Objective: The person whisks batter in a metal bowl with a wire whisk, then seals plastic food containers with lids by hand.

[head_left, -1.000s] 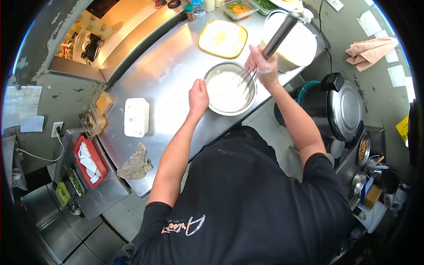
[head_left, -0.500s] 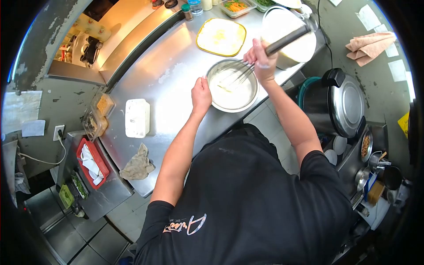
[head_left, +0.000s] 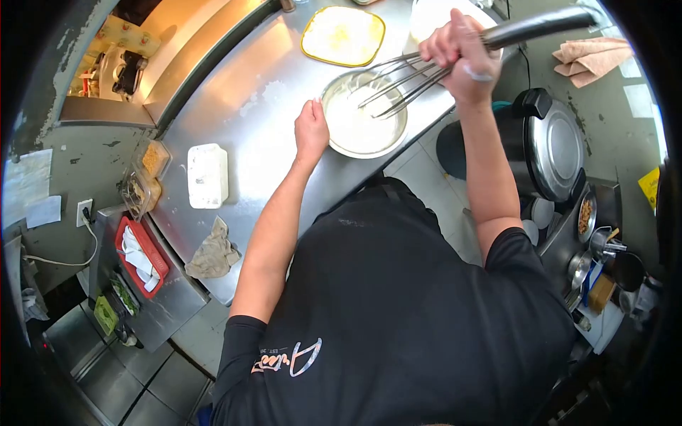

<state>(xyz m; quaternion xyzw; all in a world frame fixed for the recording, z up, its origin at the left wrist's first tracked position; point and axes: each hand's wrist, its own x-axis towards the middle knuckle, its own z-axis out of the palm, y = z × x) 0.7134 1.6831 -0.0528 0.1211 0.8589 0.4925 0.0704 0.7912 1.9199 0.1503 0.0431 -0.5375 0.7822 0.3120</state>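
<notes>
A round metal bowl (head_left: 364, 151) with a white, creamy mixture inside stands on the steel counter (head_left: 266, 135). My left hand (head_left: 311, 131) is closed on the bowl's left rim, thumb up. Wrapped round the wires and lower handle of a metal whisk (head_left: 538, 27), my right hand (head_left: 465, 60) is raised to the right of the bowl. The whisk lies tilted, its wires reaching over the bowl's right side, with its handle toward the upper right. Whether the wire tips touch the mixture is hard to tell.
Behind the bowl lies a yellow-rimmed tray (head_left: 344, 35). A white container (head_left: 207, 176), a grey cloth (head_left: 213, 252) and lidded tubs (head_left: 153, 159) are on the left. A large black pot (head_left: 515, 149) stands right of the counter, with a red basket (head_left: 142, 255) at lower left.
My right hand has moved up and right, lifting the whisk higher and tilting its handle further over. My left hand stays on the bowl. The whole view has shifted a little.
</notes>
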